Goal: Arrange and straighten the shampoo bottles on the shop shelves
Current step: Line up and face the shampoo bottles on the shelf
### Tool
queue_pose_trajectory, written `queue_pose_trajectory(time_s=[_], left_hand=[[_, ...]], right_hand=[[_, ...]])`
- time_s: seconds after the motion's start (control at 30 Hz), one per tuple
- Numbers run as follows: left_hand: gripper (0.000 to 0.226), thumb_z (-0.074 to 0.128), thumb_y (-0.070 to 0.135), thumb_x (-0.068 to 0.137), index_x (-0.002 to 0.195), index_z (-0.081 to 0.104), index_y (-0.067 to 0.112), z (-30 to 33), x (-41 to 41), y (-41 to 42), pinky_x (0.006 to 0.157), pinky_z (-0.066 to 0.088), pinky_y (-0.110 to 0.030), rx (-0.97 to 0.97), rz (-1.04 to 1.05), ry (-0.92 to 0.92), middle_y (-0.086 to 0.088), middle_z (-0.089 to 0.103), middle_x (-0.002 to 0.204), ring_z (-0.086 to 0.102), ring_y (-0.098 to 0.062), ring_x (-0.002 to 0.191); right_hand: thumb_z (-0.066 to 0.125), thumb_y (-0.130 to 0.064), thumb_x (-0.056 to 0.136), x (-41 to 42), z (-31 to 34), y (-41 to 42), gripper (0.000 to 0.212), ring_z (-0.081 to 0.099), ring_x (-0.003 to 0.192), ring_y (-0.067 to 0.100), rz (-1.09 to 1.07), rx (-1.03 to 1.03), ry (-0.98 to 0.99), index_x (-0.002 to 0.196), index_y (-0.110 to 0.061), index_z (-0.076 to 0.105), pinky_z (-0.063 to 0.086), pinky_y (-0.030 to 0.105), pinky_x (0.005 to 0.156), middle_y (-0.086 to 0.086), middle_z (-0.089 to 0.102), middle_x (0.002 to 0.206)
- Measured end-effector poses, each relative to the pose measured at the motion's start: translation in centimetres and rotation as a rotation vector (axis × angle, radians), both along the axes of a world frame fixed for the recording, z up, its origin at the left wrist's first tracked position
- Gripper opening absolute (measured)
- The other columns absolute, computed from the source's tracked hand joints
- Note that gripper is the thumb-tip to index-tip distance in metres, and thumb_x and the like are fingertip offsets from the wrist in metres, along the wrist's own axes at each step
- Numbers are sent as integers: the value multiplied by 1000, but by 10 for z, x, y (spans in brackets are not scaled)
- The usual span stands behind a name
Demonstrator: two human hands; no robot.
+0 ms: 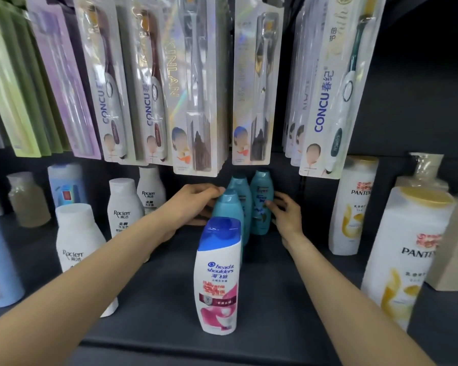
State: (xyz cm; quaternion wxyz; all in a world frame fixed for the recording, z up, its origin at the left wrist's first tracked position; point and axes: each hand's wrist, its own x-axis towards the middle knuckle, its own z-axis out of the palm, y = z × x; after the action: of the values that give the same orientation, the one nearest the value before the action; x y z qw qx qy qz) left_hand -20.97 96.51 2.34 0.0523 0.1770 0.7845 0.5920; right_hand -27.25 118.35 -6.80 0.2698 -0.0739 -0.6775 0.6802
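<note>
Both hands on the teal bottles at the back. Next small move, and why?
Probably nudge the right teal bottle leftward with the right hand while the left hand steadies the front teal bottle. The teal bottles stand staggered behind the Head & Shoulders bottle, not in one file.

The lower bodies of the three teal bottles [261,204] are hidden behind the Head & Shoulders bottle [218,276], and their label text is too blurred to be read. The palm of the left hand [193,204] is concealed behind the front teal bottle, so its contact cannot be judged. The fingertips of the right hand [284,212] are partly lost against the rightmost teal bottle. The blue bottle [0,262] is cut off by the left edge. The front Pantene bottle [405,254] is partly covered by the right forearm.
</note>
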Motion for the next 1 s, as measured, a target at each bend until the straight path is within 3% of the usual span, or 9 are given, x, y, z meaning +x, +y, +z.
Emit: queue_pose_trajectory(time_s=[0.33, 0.47, 0.6, 0.8, 1.0], left_hand=[[14, 53, 33, 92, 87, 63, 24, 0, 0, 1, 47, 47, -11, 37, 20, -44, 0, 65, 80, 60, -10, 67], [17, 53, 35, 92, 89, 65, 23, -1, -3, 1, 50, 47, -14, 29, 21, -42, 1, 65, 80, 60, -9, 66], [17, 54, 36, 91, 90, 65, 23, -3, -4, 1, 55, 46, -16, 31, 19, -42, 2, 66, 79, 61, -7, 67], [19, 55, 34, 91, 85, 66, 20, -4, -5, 2, 49, 47, -14, 53, 22, -56, 1, 67, 75, 62, -7, 60], [19, 54, 35, 91, 89, 66, 20, -6, -7, 1, 64, 49, -21, 43, 14, -56, -2, 68, 82, 63, -13, 74]], right_hand=[[65, -13, 87, -18, -6, -11, 37, 62, 102, 32, 27, 47, 25, 123, -11, 57, 53, 52, 87, 17, 61, 112], [67, -15, 85, -17, -7, -11, 21, 63, 98, 32, 31, 40, 43, 104, -18, 57, 53, 54, 84, 12, 62, 106], [66, -13, 86, -18, -8, -14, 16, 63, 97, 31, 29, 22, 45, 97, -17, 55, 54, 53, 83, 10, 61, 102], [63, -11, 88, -17, -7, -23, 16, 59, 90, 24, 2, 48, 41, 102, -13, 56, 50, 35, 75, 4, 59, 97], [56, -6, 91, -17, -7, -31, 20, 56, 92, 19, -19, 134, 8, 112, -6, 57, 43, 23, 71, 12, 59, 105]])
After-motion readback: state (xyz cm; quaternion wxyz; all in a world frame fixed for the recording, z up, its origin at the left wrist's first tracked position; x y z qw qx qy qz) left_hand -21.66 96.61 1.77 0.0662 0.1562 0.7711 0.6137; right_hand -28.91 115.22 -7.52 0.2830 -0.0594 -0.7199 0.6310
